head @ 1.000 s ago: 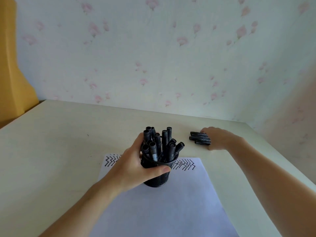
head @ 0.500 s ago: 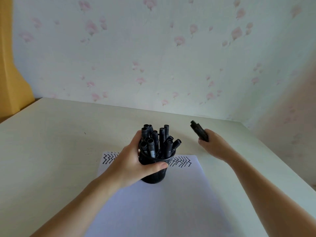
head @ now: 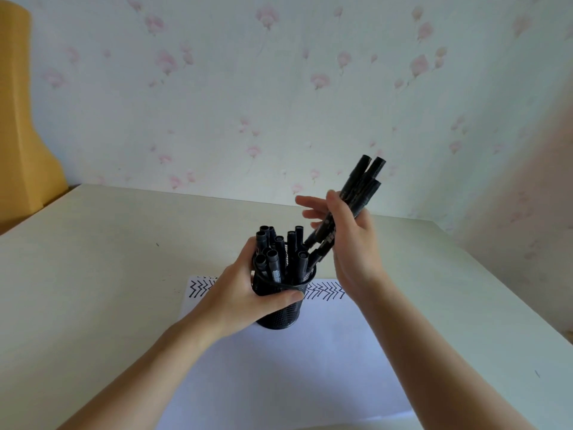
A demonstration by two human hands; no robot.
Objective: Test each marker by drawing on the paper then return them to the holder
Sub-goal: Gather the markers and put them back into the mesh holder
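Left hand [head: 245, 293] gripping mesh holder [head: 283, 308] on paper [head: 279, 367], right hand [head: 347, 243] grasping marker bundle [head: 359, 190] tilting toward 1 o'clock, lower ends at holder rim, barrel print unreadable, zigzags [head: 325, 290] lining paper's 12 o'clock edge.

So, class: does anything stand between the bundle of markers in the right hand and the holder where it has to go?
Partly: the holder is crowded with upright markers. The bundle points at the gap on its right side; nothing else intervenes.

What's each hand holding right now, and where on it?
The left hand grips the mesh holder round its upper rim. The right hand grips a bundle of markers around their middle, lower ends over the holder.
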